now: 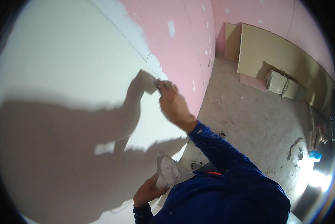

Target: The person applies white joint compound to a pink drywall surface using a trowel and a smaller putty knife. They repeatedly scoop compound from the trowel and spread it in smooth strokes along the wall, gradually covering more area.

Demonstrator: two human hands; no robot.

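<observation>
Scraper [154, 80] sits in the outstretched right hand [174, 101] at the wall [81, 56].

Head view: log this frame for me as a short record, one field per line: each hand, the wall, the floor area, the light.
Right hand: arm outstretched, gripping a scraper at the wall; exact contact unclear
Left hand: low, near the body, holding a plate
On plate: whitish paste
Wall: coated white at left, pink with white patches beyond
Floor: tan boards and a tied bundle at far right
Light: bright lamp, lower right; large shadow across the wall
</observation>
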